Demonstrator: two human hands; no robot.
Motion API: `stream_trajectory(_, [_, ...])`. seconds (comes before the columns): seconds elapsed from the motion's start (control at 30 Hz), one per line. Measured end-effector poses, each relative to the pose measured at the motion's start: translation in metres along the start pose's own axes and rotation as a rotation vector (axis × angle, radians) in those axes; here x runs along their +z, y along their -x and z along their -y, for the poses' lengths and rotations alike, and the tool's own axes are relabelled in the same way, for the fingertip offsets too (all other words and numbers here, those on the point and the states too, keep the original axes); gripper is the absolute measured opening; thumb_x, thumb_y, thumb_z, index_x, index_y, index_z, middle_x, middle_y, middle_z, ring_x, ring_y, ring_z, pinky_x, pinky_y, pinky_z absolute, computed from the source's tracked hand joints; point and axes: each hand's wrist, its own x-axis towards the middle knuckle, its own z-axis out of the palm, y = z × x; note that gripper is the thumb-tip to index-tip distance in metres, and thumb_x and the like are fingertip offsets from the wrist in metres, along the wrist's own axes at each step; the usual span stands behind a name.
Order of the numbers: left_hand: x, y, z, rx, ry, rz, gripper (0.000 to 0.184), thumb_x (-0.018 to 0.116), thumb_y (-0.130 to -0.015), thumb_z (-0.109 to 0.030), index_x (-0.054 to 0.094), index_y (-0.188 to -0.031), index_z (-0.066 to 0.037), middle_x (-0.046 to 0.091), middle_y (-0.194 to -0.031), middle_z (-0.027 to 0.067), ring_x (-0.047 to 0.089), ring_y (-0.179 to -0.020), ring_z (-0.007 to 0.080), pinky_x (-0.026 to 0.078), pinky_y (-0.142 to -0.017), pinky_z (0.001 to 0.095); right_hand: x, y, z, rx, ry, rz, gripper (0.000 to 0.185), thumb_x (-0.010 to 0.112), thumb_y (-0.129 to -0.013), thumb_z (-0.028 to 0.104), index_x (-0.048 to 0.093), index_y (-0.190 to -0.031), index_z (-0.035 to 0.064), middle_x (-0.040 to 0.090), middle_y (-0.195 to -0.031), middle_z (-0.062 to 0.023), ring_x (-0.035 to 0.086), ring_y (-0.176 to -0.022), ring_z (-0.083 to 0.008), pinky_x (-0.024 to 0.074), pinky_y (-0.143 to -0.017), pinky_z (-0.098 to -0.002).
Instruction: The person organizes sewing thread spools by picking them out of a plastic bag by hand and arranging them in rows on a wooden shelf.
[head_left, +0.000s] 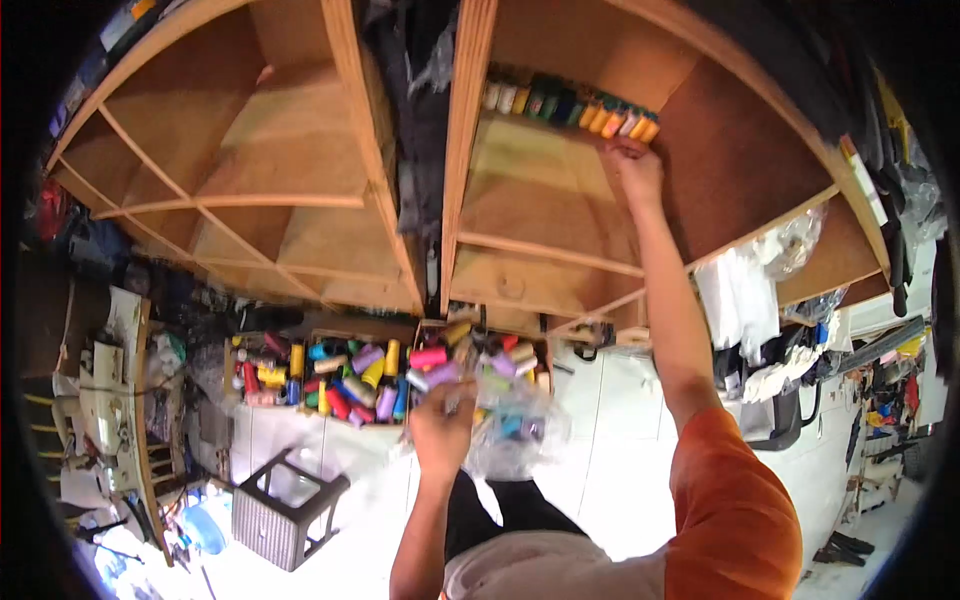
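Note:
My right hand reaches up into the right-hand wooden cabinet, its fingers curled at the front of the right end of a row of thread spools. White, dark green and yellow-orange spools stand side by side in that row. The fingers are closed at a yellow-orange spool, though their grip is partly hidden. Lower down, my left hand is closed at the edge of a clear plastic bag with colored spools showing inside. Just behind it, boxes hold many spools in red, yellow, purple and blue.
Another wooden cabinet with compartments stands at the left. Below it, a grey plastic stool lies tipped on the white tiled floor. White cloth and plastic hang at the right cabinet's edge. A wooden rack stands far left.

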Motion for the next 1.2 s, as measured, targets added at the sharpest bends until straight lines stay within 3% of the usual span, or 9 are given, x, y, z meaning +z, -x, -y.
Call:
stream_trajectory(0.2, [-0.003, 0.006, -0.020, 0.094, 0.068, -0.053, 0.015, 0.060, -0.079, -0.006, 0.065, -0.090, 0.002, 0.061, -0.066, 0.0039, 0.050, -0.054, 0.0052, 0.039, -0.048, 0.0224, -0.095, 0.183, 0.112, 0.525, -0.948, 1.058, 0.024, 0.057, -0.086, 0.015, 0.059, -0.098, -0.0059, 0.063, -0.081, -0.0122, 0.061, -0.067, -0.0145, 0.0461, -0.053, -0.0212])
stream_trajectory(0.27, [-0.006, 0.014, -0.041, -0.013, 0.234, 0.005, 0.012, 0.061, -0.079, -0.007, 0.065, -0.088, 0.001, 0.056, -0.062, 0.0009, 0.044, -0.047, 0.0037, 0.034, -0.042, 0.0210, -0.115, 0.232, 0.132, 0.396, -1.149, 1.415, 0.023, 0.049, -0.089, 0.007, 0.056, -0.100, -0.0116, 0.062, -0.087, -0.0223, 0.064, -0.072, -0.0236, 0.0511, -0.050, -0.0279])
stream_trajectory(0.37, [-0.003, 0.024, -0.058, -0.030, 0.335, 0.027, 0.010, 0.062, -0.081, -0.007, 0.064, -0.087, 0.001, 0.052, -0.059, -0.0005, 0.039, -0.042, 0.0036, 0.029, -0.036, 0.0219, -0.098, 0.294, 0.160, 0.141, -0.753, 1.615, 0.032, 0.041, -0.094, 0.012, 0.047, -0.121, -0.0042, 0.064, -0.100, -0.0158, 0.064, -0.082, -0.0222, 0.0535, -0.069, -0.0294])
stream_trajectory(0.43, [-0.008, 0.036, -0.064, -0.016, 0.447, 0.117, 0.011, 0.063, -0.082, -0.008, 0.063, -0.087, 0.001, 0.052, -0.059, 0.0000, 0.038, -0.041, 0.0033, 0.027, -0.036, 0.0217, -0.082, 0.323, 0.163, 0.197, -0.217, 1.410, 0.030, 0.044, -0.093, 0.016, 0.050, -0.121, 0.0078, 0.063, -0.103, -0.0120, 0.060, -0.095, -0.0209, 0.0506, -0.076, -0.0327])
stream_trajectory(0.5, [-0.008, 0.043, -0.079, 0.014, 0.445, 0.141, 0.014, 0.064, -0.082, -0.011, 0.062, -0.087, 0.002, 0.051, -0.059, 0.0006, 0.035, -0.040, 0.0029, 0.025, -0.036, 0.0213, -0.045, 0.354, 0.133, -0.196, 0.047, 1.140, 0.030, 0.053, -0.086, 0.020, 0.053, -0.114, 0.0084, 0.063, -0.092, -0.0134, 0.061, -0.089, -0.0275, 0.0493, -0.075, -0.0376])
stream_trajectory(0.83, [-0.020, 0.073, -0.111, 0.064, 0.458, 0.124, 0.017, 0.066, -0.080, -0.011, 0.061, -0.087, 0.004, 0.045, -0.053, -0.0032, 0.027, -0.039, 0.0019, 0.020, -0.037, 0.0212, 0.045, 0.399, 0.086, -0.856, -0.024, 1.197, 0.028, 0.059, -0.075, 0.019, 0.059, -0.101, 0.0101, 0.060, -0.094, -0.0115, 0.058, -0.088, -0.0283, 0.0474, -0.079, -0.0386])
stream_trajectory(1.0, [-0.041, 0.076, -0.108, 0.066, 0.437, 0.050, 0.018, 0.067, -0.079, -0.010, 0.061, -0.088, 0.004, 0.044, -0.053, -0.0033, 0.027, -0.039, 0.0024, 0.020, -0.037, 0.0215, 0.092, 0.432, 0.075, -0.735, -0.083, 1.434, 0.017, 0.057, -0.074, 0.021, 0.063, -0.079, 0.0055, 0.061, -0.096, -0.0172, 0.057, -0.091, -0.0303, 0.0441, -0.084, -0.0389])
stream_trajectory(1.13, [-0.052, 0.074, -0.108, 0.088, 0.425, 0.047, 0.018, 0.067, -0.079, -0.011, 0.062, -0.086, 0.005, 0.045, -0.053, -0.0028, 0.028, -0.039, 0.0031, 0.022, -0.037, 0.0216, 0.053, 0.413, 0.126, -2.216, 0.616, 0.780, 0.020, 0.056, -0.078, 0.021, 0.061, -0.093, 0.0086, 0.061, -0.092, -0.0157, 0.058, -0.084, -0.0274, 0.0450, -0.077, -0.0357])
stream_trajectory(1.2, [-0.050, 0.076, -0.112, 0.070, 0.441, 0.034, 0.017, 0.067, -0.079, -0.011, 0.062, -0.085, 0.005, 0.046, -0.054, -0.0021, 0.029, -0.039, 0.0033, 0.023, -0.037, 0.0217, 0.040, 0.412, 0.135, -2.325, 0.698, 0.669, 0.021, 0.056, -0.078, 0.021, 0.061, -0.094, 0.0085, 0.061, -0.092, -0.0155, 0.058, -0.084, -0.0269, 0.0451, -0.077, -0.0355])
